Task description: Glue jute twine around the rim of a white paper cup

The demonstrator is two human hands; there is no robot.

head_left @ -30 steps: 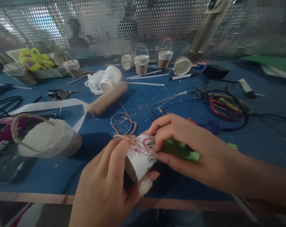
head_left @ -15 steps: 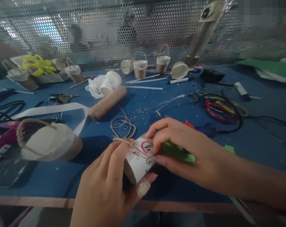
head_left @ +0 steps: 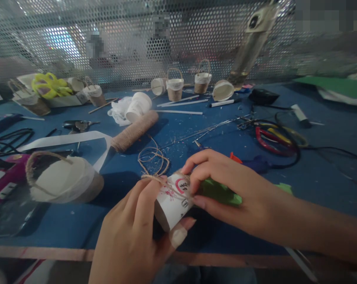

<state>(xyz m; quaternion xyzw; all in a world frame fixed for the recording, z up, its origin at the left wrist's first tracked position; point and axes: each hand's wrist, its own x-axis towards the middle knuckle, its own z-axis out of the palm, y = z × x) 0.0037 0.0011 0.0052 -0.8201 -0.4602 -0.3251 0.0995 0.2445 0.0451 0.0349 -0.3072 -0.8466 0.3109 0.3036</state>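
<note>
Near the front edge of the blue table lies a white paper cup [head_left: 173, 205] with printed marks, tilted on its side. My left hand [head_left: 137, 225] is closed around its left part, thumb below and fingers on top. Brown twine [head_left: 155, 157] loops up behind the cup and runs across it under my left fingertips. The fingertips of my right hand [head_left: 225, 185] pinch the twine against the cup's right end. What exactly lies between those fingertips is partly hidden. Green paper [head_left: 221, 191] shows beneath my right hand.
A twine-wrapped roll [head_left: 135, 131] lies behind the loops. At left are a handled basket [head_left: 88, 181] and a magenta glue gun [head_left: 11, 175]. Several small baskets, including one upright basket [head_left: 175, 90], stand along the perforated metal screen [head_left: 122, 47]. Red-handled pliers [head_left: 267, 142] lie at right.
Both hands keep their hold on the cup and twine, almost still. The view has shifted slightly, so the background sits a little lower.
</note>
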